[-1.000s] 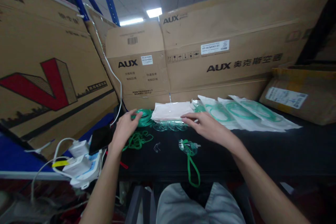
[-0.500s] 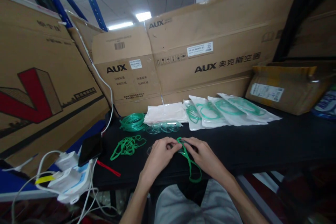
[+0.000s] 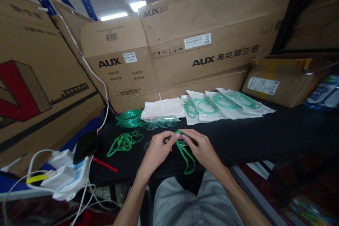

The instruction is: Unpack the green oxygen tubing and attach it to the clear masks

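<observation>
My left hand (image 3: 162, 145) and my right hand (image 3: 197, 144) meet over the front of the black table. Their fingertips pinch a green elastic strap (image 3: 187, 159) near its upper end, and its loop hangs toward my lap. A clear plastic piece (image 3: 182, 142) shows under the strap between my hands, mostly hidden by my fingers. Left of my hands lies a tangled pile of green straps (image 3: 124, 142). Behind them are a coil of green tubing (image 3: 129, 118) and a row of clear plastic pieces (image 3: 161, 123).
A stack of white packets (image 3: 162, 108) and several pouches with green tubing (image 3: 208, 106) line the back. At left are a phone (image 3: 86, 145), a red cord (image 3: 105, 165) and a power strip (image 3: 72, 182) with cables. Cardboard (image 3: 169, 67) walls the rear; a box (image 3: 275, 83) stands right.
My fingertips have drawn closer together on the strap. The hanging loop has narrowed and swung a little left. The whole view has shifted slightly.
</observation>
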The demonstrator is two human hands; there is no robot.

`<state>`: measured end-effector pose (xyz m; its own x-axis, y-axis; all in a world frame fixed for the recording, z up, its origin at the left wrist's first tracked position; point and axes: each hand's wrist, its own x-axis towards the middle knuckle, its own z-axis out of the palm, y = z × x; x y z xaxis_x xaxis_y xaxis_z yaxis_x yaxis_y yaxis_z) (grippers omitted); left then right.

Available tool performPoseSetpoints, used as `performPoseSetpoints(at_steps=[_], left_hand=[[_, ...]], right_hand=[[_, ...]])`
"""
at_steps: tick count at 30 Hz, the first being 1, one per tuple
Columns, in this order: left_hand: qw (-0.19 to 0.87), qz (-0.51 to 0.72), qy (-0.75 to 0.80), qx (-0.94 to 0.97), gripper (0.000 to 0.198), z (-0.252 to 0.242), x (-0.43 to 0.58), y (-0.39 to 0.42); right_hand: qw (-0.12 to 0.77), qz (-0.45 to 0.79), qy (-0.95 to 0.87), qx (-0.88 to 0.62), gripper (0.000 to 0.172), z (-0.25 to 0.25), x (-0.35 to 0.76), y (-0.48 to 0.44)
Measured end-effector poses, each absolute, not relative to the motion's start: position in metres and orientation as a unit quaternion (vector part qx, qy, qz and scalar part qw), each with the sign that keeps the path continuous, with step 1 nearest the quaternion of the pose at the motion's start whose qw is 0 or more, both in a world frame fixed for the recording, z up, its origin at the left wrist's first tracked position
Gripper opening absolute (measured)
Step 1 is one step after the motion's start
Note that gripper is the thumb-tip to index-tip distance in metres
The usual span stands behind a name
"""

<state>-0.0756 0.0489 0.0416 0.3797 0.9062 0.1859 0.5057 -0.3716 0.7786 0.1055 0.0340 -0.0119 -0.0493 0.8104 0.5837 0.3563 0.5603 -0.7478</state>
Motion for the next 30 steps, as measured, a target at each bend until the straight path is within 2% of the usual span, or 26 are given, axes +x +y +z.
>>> performPoseSetpoints(at_steps=[8,13,26,30], left_hand=[[0.298,0.312,0.477,0.766,0.041,0.047,-0.073,0.041],[0.325,0.305,0.457,0.770,0.038,0.051,-0.065,0.034],[0.300,0.266,0.415,0.816,0.032,0.054,-0.063,0.022],[0.288,0.285,0.449,0.796,0.039,0.052,-0.066,0.027]], right_hand=[[0.570,0.184,-0.677,-0.428,0.018,-0.006,0.104,0.031],[0.580,0.158,-0.661,-0.449,0.014,-0.003,0.103,0.029],[0.590,0.164,-0.603,-0.511,0.018,-0.007,0.106,0.031],[0.602,0.173,-0.615,-0.479,0.015,-0.005,0.104,0.030]])
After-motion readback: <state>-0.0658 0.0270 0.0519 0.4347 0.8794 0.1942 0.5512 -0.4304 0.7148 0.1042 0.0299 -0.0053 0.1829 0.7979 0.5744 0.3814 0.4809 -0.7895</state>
